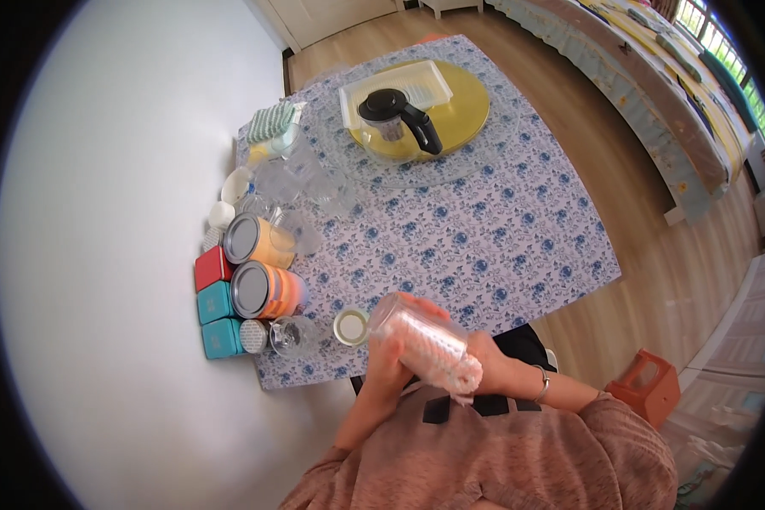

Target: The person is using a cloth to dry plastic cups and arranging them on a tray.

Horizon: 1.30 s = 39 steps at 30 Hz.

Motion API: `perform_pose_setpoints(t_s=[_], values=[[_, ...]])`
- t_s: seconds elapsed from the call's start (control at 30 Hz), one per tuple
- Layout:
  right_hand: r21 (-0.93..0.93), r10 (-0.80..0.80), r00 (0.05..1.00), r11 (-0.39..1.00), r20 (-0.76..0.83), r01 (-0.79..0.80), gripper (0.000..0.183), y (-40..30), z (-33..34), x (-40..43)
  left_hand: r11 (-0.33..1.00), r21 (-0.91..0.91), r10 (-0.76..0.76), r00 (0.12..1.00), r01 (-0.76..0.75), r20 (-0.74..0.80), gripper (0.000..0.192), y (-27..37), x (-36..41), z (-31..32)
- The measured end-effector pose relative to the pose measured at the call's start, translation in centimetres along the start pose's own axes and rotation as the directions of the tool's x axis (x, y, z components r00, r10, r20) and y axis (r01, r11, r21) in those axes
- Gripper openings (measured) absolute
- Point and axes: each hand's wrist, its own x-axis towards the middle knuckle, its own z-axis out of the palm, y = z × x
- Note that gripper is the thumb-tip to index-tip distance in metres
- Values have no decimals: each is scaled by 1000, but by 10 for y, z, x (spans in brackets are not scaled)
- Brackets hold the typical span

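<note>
A clear jar (414, 328) is tilted between my hands, above the near edge of the table. My left hand (387, 349) is wrapped round its left side. A pink textured cloth (462, 375) shows inside the jar and bulges from its lower right end. My right hand (488, 357), with a bracelet at the wrist, is at that end beside the cloth; its fingers are partly hidden behind the jar. On the flowered tablecloth, just left of the jar, lies a round lid (351, 327) with a pale centre.
Along the wall stand two tins (250, 292), red and teal boxes (217, 303), a glass jar (291, 336), several clear glasses (312, 178) and a folded green cloth (271, 122). Farther back, a black-lidded pitcher (392, 115) and a plastic tray (430, 83) stand on a yellow round board (465, 108). An orange stool (653, 389) is right.
</note>
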Motion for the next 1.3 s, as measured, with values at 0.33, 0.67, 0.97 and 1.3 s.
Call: perform_pose_setpoints(t_s=[0.33,0.67,0.97,1.3], values=[[839,307,933,445,185,-313,35,-13,-6,-7,975,-220,-24,997,39,71,77,0,2,-9],[-344,-30,994,939,-104,-8,29,-12,-2,-6,996,-39,-93,954,85,-286,49,-15,-11,8],[572,501,723,447,477,-687,30,-4,-7,-26,988,-152,-57,988,34,-144,53,-10,-17,-4],[-346,15,1000,938,19,-7,23,-12,-2,-19,987,-116,-149,910,113,-386,39,-18,-20,13]])
